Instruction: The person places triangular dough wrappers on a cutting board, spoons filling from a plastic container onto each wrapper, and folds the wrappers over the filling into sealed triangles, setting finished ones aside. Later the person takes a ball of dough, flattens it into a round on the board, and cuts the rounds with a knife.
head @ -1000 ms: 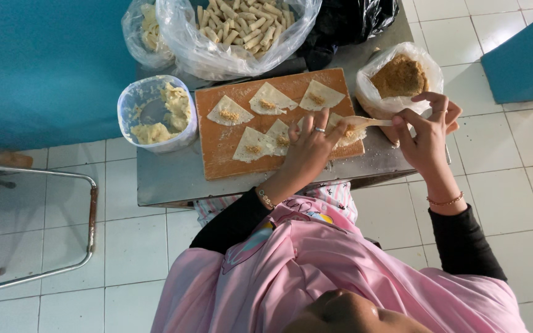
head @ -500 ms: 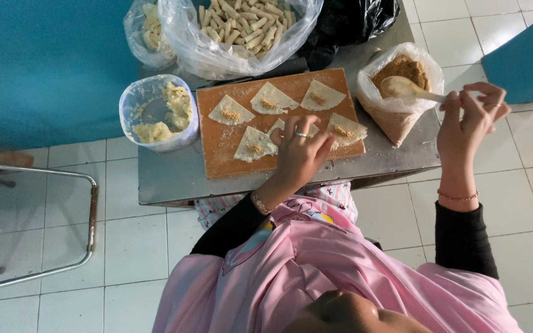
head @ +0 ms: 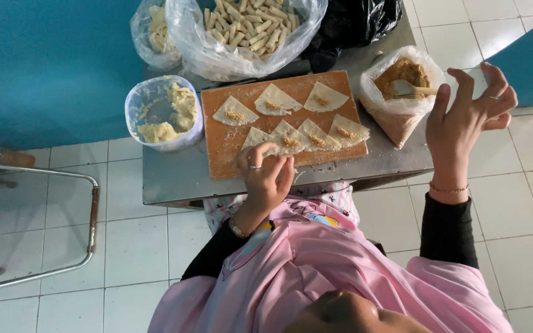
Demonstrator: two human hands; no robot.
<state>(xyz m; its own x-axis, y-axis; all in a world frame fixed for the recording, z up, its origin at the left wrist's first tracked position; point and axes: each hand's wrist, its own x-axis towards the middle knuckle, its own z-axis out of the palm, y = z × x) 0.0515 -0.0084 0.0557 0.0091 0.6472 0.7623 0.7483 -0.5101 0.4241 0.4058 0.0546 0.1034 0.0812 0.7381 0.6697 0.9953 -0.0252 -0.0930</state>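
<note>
The left hand (head: pixel 265 176) is resting at the near edge of the wooden board (head: pixel 217 145), low in the middle of the frame, with its fingers (head: pixel 249 161) narrowed down onto the lower corner of a triangular wrapper (head: pixel 258 140) that is lying on the left end of the near row. That wrapper is lying just above the fingertips in the picture, its point running up and away from the hand toward the board's centre, and a small dab of filling is sitting on the overlapping wrapper (head: pixel 288 136) just beside it to the right. The right hand (head: pixel 470 120) is hanging well apart at the right of the frame, off the bench (head: pixel 174 176) edge, its fingers spread wide and holding nothing. It is sitting just beside the bag of brown filling (head: pixel 402 92), where a wooden spoon (head: pixel 416 91) is lying in the filling with its handle pointing right, toward that hand. So the left hand is the nearer one to the wrappers, the right to the spoon. Three more filled wrappers (head: pixel 276 100) are lying along the far row. A plastic tub of pale paste (head: pixel 163 112) is standing left of the board, and a clear bag of finished rolls (head: pixel 248 24) is sitting at the top of the frame.
</note>
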